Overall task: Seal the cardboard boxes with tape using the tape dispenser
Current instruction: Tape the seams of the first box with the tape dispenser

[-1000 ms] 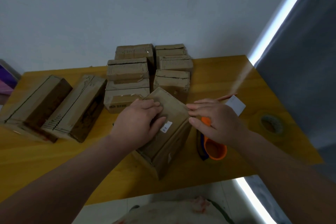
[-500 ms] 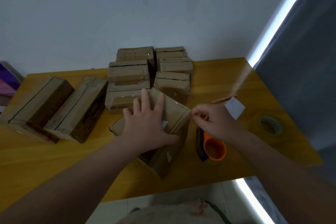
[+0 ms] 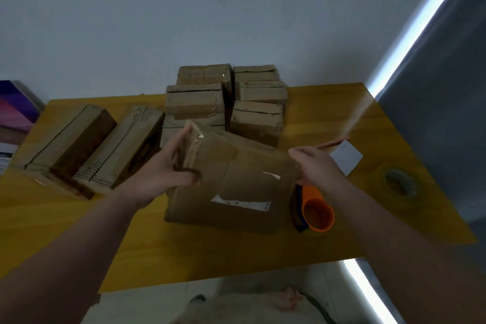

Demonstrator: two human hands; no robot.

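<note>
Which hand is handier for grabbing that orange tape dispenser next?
Right, probably. The right hand is right beside the tape dispenser, while the left hand grips the box at its far end.

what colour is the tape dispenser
The round plastic tape dispenser is orange with a dark blue side; head view.

1. There is a single view, from a camera worn on the person's head, looking forward and down over the bench (image 3: 236, 252).
2. It sits close. Both forearms enter from the bottom corners, and the left hand (image 3: 168, 173) and right hand (image 3: 318, 168) hold the cardboard box (image 3: 236, 186) near mid-frame.
3. The wide lens takes in much around it (the bench's edges splay outward), reaching the wall (image 3: 210, 21) behind and the floor (image 3: 263, 284) below.
</note>
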